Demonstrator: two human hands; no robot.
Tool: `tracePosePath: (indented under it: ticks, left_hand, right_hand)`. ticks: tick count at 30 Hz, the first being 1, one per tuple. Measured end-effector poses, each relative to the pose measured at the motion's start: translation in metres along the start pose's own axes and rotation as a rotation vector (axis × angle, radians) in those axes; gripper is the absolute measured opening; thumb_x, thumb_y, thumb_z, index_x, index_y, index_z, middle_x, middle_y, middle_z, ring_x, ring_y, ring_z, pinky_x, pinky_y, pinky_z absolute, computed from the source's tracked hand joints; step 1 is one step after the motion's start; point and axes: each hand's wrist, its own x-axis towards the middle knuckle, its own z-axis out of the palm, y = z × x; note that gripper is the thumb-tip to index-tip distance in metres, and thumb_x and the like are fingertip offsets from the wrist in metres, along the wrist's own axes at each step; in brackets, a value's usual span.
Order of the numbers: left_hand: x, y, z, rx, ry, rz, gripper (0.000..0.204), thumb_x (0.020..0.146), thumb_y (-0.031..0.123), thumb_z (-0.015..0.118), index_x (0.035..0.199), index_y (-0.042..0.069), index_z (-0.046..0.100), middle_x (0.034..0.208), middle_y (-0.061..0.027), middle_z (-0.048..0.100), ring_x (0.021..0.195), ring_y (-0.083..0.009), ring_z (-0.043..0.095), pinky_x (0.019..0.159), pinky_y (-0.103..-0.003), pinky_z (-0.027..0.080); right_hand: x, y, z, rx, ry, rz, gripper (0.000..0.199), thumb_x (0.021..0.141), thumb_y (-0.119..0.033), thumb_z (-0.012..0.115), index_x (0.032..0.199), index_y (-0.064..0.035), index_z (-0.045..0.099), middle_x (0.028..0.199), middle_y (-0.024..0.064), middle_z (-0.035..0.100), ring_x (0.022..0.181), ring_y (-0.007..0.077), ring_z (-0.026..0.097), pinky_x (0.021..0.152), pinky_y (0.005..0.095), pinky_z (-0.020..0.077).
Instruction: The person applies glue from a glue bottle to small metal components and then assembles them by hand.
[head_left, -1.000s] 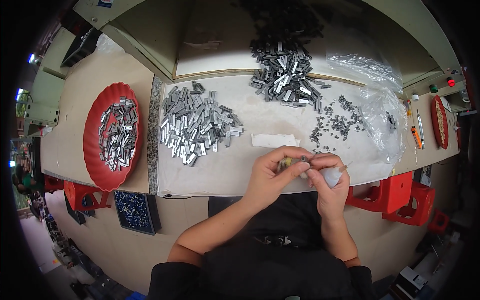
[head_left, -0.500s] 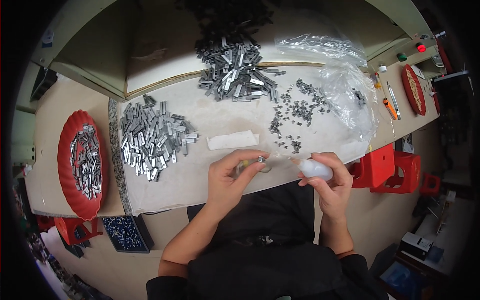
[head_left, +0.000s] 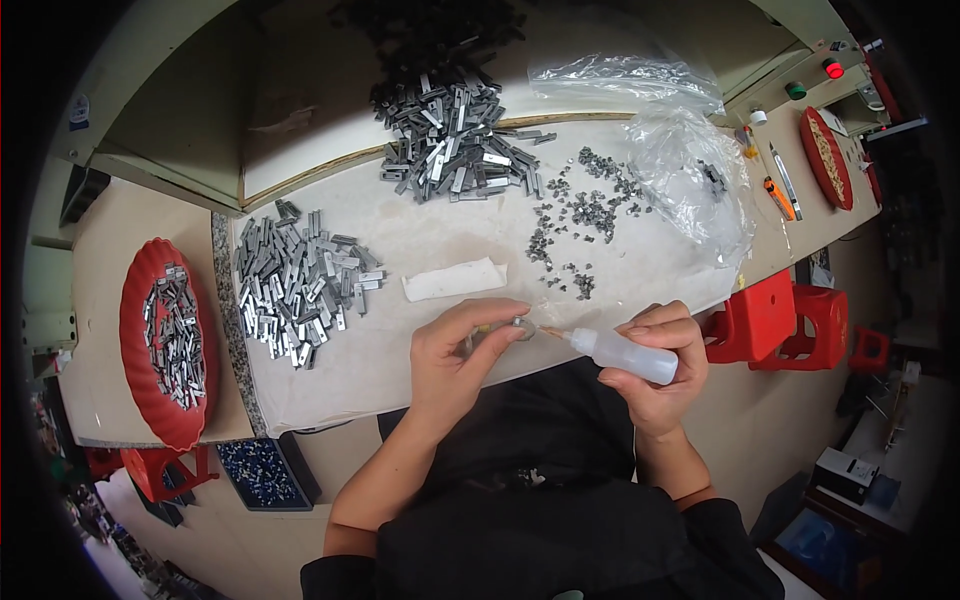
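Note:
My left hand (head_left: 450, 365) pinches a small metal piece (head_left: 522, 326) between thumb and fingertips, just above the table's near side. A translucent white squeeze bottle (head_left: 632, 357) lies in the grip of my right hand (head_left: 668, 372), tilted sideways with its thin nozzle pointing left. The nozzle tip reaches the metal piece or stops very close to it; I cannot tell whether they touch. Beyond my hands lie a folded white strip (head_left: 455, 279) and a scatter of tiny metal parts (head_left: 592, 210). A pile of metal blocks (head_left: 300, 280) spreads to the left.
A larger heap of metal blocks (head_left: 450, 140) sits at the back under the shelf. Right of it are a clear plastic bag (head_left: 690, 185) and an orange-handled cutter (head_left: 778, 198). A red scalloped tray (head_left: 135, 340) stands far left; red stools (head_left: 760, 318) are below the table's right end.
The squeeze bottle has turned more level, and its nozzle has come left to the metal piece in my left hand. The whole view has shifted slightly.

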Motion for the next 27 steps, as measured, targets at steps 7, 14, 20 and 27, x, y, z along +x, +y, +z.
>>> tracePosePath:
  ticks: [7,14,20,27]
  left_hand:
    - [0.0006,0.0031,0.0000,-0.022,0.000,-0.022,0.018,0.075,-0.006,0.058,0.092,-0.003,0.060,0.091,-0.0116,0.062,0.086,-0.0159,0.057,0.076,-0.025,0.044]
    - [0.0000,0.0031,-0.0004,-0.008,0.001,-0.020,0.017,0.075,-0.006,0.058,0.092,-0.003,0.061,0.091,-0.0115,0.062,0.086,-0.0160,0.057,0.076,-0.025,0.044]
    - [-0.0001,0.0032,-0.0003,-0.020,0.003,-0.013,0.017,0.075,-0.006,0.058,0.091,-0.002,0.061,0.091,-0.0118,0.062,0.086,-0.0163,0.057,0.076,-0.025,0.044]
    - [-0.0004,0.0033,-0.0006,-0.014,-0.001,0.002,0.017,0.074,-0.007,0.058,0.091,-0.002,0.061,0.091,-0.0121,0.062,0.087,-0.0170,0.057,0.076,-0.026,0.044]
  right_hand:
    - [0.0006,0.0000,0.0022,-0.096,-0.020,-0.019,0.038,0.061,-0.014,0.079,0.086,-0.0026,0.053,0.080,0.0081,0.051,0.072,0.0147,0.052,0.064,0.0236,0.0419]
    - [0.0003,-0.0010,0.0011,-0.135,-0.044,-0.032,0.039,0.060,-0.015,0.079,0.086,-0.0029,0.053,0.080,0.0084,0.052,0.072,0.0149,0.052,0.064,0.0238,0.0417]
    - [0.0000,-0.0004,0.0001,-0.138,-0.062,-0.091,0.040,0.056,-0.006,0.080,0.087,-0.0039,0.055,0.084,0.0098,0.056,0.071,0.0156,0.056,0.061,0.0243,0.0456]
    - [-0.0007,-0.0011,0.0003,-0.144,-0.055,-0.103,0.042,0.055,-0.007,0.080,0.088,-0.0043,0.054,0.082,0.0098,0.056,0.070,0.0157,0.056,0.060,0.0244,0.0454]
